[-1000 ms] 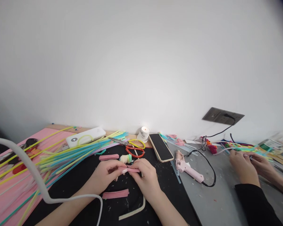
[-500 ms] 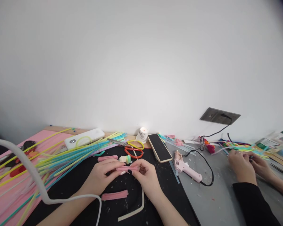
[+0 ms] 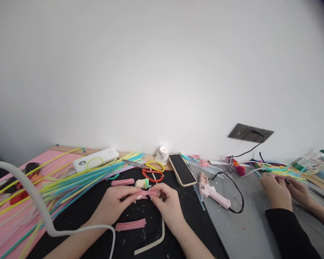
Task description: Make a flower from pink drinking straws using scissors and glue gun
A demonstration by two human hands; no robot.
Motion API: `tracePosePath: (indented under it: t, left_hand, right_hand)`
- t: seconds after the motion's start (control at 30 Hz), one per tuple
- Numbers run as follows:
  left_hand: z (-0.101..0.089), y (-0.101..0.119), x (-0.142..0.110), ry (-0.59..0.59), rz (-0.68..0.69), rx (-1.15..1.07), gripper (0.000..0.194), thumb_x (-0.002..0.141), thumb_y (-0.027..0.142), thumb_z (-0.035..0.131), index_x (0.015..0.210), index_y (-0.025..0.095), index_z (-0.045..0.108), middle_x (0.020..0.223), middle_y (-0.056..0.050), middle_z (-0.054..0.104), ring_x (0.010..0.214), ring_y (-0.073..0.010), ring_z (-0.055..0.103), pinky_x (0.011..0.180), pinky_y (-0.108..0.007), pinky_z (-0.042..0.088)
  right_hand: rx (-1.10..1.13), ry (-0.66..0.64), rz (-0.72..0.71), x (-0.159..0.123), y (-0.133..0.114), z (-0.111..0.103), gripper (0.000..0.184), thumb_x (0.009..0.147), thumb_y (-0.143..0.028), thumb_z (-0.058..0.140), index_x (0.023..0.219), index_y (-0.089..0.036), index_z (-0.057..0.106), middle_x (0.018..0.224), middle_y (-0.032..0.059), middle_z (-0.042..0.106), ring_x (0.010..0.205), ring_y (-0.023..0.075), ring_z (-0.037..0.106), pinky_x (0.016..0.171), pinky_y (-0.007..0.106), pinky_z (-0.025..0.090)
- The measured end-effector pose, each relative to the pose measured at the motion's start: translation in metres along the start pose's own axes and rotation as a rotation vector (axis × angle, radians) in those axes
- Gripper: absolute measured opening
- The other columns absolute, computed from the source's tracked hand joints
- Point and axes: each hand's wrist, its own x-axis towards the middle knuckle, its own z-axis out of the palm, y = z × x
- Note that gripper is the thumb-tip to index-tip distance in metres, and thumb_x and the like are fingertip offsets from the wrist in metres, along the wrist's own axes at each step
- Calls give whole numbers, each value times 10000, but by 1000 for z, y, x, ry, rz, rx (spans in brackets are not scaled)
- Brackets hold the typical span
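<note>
My left hand [image 3: 113, 202] and my right hand [image 3: 169, 205] pinch a short pink strip of fuzzy pipe cleaners [image 3: 144, 193] between thumbs and fingertips, one at each end. A similar pink strip [image 3: 130, 225] lies on the black mat below, and another pink strip [image 3: 122, 182] lies above my left hand. Just beyond my fingertips sits a small roll of pale yellow and green pipe cleaner [image 3: 142, 183]. A bent cream-coloured pipe cleaner [image 3: 151, 246] runs down from under my right hand onto the mat.
Scissors [image 3: 153, 171], a white candle-like cup [image 3: 162, 155], a phone [image 3: 182, 169] and a pink glue gun [image 3: 213, 194] lie beyond my hands. Coloured pipe cleaners [image 3: 97, 180] and a white power bank [image 3: 95, 160] are left. A white cable [image 3: 43, 205] crosses the foreground. A co-worker's hands [image 3: 278, 190] work at right.
Both hands keep their hold on the pink strip, and the fingers have shifted slightly along it. The whole view has moved a little. Nothing else has visibly changed place.
</note>
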Motion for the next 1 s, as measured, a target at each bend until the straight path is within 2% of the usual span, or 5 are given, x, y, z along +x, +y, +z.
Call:
tracePosePath:
  t: [0.2,0.37,0.57,0.83,1.0]
  left_hand:
    - [-1,6,0,9,-74,-28,185,798,176,640,861,278,780,829,37,789,747,-158,740,688,-201,588]
    - [0,2,0,39,-59,-20,214,779,140,643,831,296,781,806,48,788,733,-161,741,680,-205,588]
    - [0,0,-1,7,-62,-20,249,785,122,642,866,315,778,832,58,787,767,-158,743,717,-212,586]
    - [0,0,-1,-11,-118,-5,196,795,176,628,829,291,782,820,45,788,789,-177,741,706,-230,592]
    - [0,2,2,26,-179,-93,175,777,251,641,887,248,776,929,6,783,930,-212,720,747,-256,601]
  right_hand:
    - [-38,19,-7,1,4,-2,40,717,-177,660,744,-182,689,544,-41,550,480,102,462,462,207,372]
    - [-187,20,-174,0,4,-5,61,776,-198,648,739,-194,696,692,11,685,550,126,569,530,226,462]
    - [-293,7,-275,1,7,-8,103,823,-205,630,742,-203,693,700,15,692,594,141,616,558,228,478]
    - [-308,-38,-278,1,9,-10,95,818,-148,634,755,-196,687,733,20,702,651,152,641,603,231,482]
    - [-308,-11,-267,1,9,-10,108,809,-142,626,735,-194,686,703,16,685,622,149,628,578,229,473]
